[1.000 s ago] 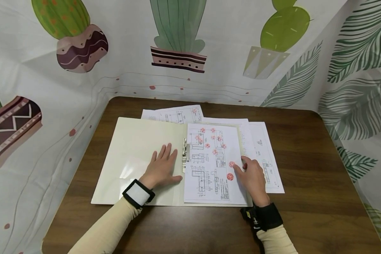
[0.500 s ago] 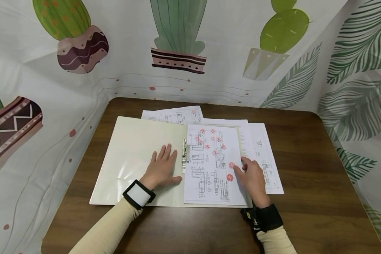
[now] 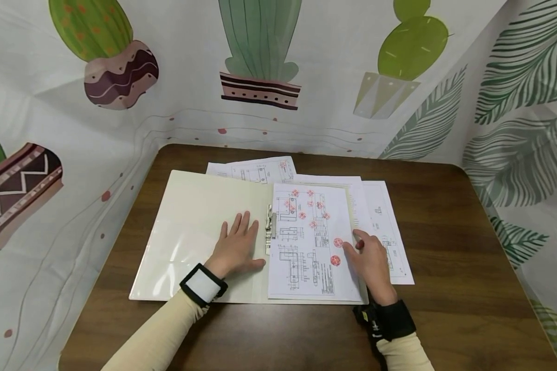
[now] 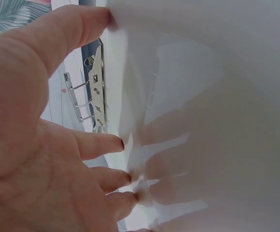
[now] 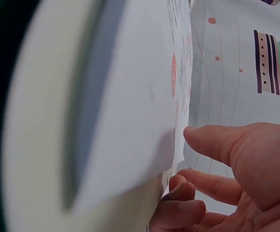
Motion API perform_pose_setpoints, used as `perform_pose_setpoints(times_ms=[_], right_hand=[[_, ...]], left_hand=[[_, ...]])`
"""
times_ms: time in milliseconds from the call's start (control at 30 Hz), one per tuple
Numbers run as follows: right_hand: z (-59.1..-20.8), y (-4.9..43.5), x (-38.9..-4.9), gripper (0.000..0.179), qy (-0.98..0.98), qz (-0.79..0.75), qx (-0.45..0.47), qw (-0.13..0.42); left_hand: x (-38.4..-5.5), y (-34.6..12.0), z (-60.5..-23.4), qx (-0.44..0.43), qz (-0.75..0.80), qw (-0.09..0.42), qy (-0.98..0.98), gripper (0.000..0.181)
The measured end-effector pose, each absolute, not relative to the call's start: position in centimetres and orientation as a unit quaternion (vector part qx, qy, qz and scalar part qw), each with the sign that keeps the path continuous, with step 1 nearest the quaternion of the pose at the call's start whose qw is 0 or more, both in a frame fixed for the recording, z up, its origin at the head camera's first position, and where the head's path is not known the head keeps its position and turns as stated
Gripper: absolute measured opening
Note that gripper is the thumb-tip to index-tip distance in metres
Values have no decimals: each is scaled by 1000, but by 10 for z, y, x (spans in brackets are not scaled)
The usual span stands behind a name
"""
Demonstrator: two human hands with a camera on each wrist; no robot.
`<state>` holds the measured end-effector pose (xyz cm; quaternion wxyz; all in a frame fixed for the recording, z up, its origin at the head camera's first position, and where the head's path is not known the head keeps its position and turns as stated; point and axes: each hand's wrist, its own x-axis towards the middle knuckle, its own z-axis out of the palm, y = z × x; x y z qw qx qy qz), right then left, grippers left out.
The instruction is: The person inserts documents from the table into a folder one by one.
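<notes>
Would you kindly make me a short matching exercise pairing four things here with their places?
1. left hand
2. right hand
3. silver metal binder mechanism
4. brown wooden table

A. beneath the open cream folder
B. at the right edge of the white printed sheet
C. at that sheet's left edge
D. on the folder's left cover

Pairs: 1-D, 2-B, 3-C, 4-A

This looks like a small office spot. A brown counter holds a folder with a metal clip and papers with line drawings and red marks. A white cloth with big cactuses and leaves goes around the back and sides. You can't tell if it is in a home.
</notes>
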<state>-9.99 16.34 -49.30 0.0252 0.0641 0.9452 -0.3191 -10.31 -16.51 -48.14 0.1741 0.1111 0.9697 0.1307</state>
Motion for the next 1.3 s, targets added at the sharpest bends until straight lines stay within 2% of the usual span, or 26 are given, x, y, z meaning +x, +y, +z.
perform_pose_setpoints(times_ms=[433,900,1300], right_hand=[[-477,179,-105,53,944,-319,78,29],[-449,212,-115,57,942,-324,78,-39],[-443,220,-121,59,940,-324,95,-51]], left_hand=[[-102,-164,-478,111,125,174,970,106],[-102,-164,-478,109,123,173,971,104],[-101,-163,-475,110,127,170,971,104]])
